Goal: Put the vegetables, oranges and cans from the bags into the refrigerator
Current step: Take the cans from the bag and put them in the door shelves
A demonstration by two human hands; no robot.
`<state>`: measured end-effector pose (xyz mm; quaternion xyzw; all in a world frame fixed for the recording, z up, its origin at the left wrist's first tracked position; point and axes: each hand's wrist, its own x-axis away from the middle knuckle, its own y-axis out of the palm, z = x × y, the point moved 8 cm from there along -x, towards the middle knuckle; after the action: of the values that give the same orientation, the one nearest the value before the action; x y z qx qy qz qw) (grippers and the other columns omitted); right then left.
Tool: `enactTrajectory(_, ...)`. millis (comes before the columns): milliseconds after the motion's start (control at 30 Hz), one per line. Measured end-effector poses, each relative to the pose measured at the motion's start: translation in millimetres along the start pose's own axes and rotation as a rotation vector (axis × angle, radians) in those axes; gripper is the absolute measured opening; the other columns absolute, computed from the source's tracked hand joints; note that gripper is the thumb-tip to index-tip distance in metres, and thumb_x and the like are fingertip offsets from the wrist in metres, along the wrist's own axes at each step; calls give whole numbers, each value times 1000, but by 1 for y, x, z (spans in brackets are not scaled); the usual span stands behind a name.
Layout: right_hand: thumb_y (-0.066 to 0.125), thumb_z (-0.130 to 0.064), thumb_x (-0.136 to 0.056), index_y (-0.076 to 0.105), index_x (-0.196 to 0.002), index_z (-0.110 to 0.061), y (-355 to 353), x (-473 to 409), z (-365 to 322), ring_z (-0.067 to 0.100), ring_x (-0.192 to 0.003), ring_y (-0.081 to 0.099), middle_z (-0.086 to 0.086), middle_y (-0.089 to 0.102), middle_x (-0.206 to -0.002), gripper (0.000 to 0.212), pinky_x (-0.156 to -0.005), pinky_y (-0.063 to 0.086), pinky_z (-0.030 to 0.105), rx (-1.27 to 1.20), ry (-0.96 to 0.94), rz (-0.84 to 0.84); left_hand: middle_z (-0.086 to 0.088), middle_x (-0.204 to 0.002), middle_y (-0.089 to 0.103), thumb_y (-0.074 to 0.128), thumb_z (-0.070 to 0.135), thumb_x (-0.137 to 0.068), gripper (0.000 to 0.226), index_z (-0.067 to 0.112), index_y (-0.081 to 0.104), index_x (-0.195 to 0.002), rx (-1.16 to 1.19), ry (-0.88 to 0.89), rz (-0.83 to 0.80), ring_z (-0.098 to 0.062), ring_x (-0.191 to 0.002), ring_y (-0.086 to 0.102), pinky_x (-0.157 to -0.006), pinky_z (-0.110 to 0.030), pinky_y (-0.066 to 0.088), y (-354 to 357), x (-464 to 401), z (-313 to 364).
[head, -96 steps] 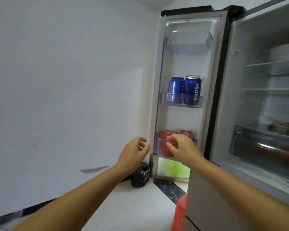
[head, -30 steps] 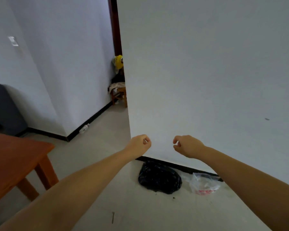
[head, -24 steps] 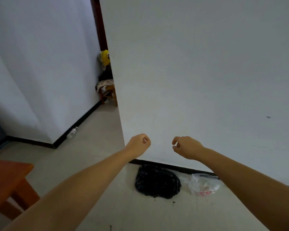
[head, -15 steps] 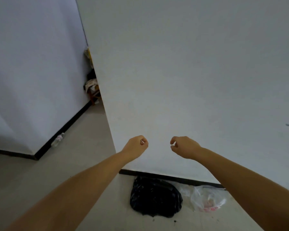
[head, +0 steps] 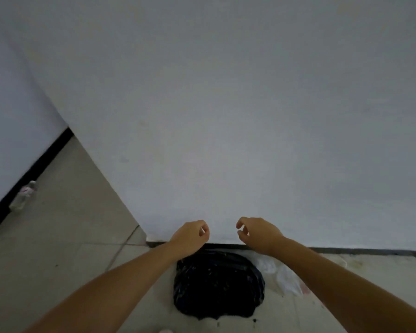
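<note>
Hovering empty with fingers loosely curled, left hand (head: 190, 236) and right hand (head: 258, 234) hang above the black bag (head: 217, 284); probably soft and slippery, best gathered by its top folds.

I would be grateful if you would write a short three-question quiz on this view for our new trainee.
1. True or false: the left hand is gripping the crumpled black plastic bag.
2. Which bag lies further to the person's right on the pale tiled floor? A) the black one B) the clear plastic bag with red print
3. Fill in: the small plastic bottle lies on the floor against the black ______ of the far wall.

Key
1. False: the left hand and the right hand both hover above the bags with fingers loosely curled, holding nothing.
2. B
3. skirting
</note>
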<state>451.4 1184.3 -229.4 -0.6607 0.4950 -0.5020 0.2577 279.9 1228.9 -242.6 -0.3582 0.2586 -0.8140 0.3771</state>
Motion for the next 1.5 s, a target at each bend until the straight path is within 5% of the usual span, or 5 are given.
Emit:
enactTrajectory(267,41,-28,-97,54,-95,-18,300,-138,153,23,-77,56,-1,55,-82,16,-71,42,31,-155,159,-208,1,-85,61,47,28,-94,18,15,60,-94,-48,22,-270,-23,-85,63,-80,-37,51,239,-176,-172)
enactTrajectory(633,41,-28,-97,36,-141,-21,531,-213,219,28,-124,45,8,41,-138,44,-102,40,37,63,-84,-495,-10,-108,66,45,25,-92,25,16,65,-105,-670,461,-614,-30,-100,61,-77,-32,47,424,-264,-299)
enactTrajectory(1000,59,-39,-87,-7,-152,-22,465,-249,341,33,-137,33,12,24,-154,94,-109,35,45,-47,311,-152,-11,-160,3,51,30,-91,74,17,12,-152,-1191,622,-301,-25,-148,1,-119,-41,-4,398,-345,-271)
enactTrajectory(1300,72,-41,-67,-15,-149,-30,506,-249,359,24,-110,56,11,44,-134,120,-93,52,36,-357,309,-273,-16,-139,43,54,53,-85,99,8,-4,-151,-1300,556,-248,-28,-133,39,-108,-53,-23,418,-346,-288)
enactTrajectory(1500,57,-49,-86,33,-142,-19,459,-251,340,25,-112,57,8,55,-129,68,-90,50,37,-74,362,8,-12,-130,49,48,64,-84,80,5,39,-137,-1170,543,-199,-29,-124,43,-116,-56,-1,421,-350,-255)
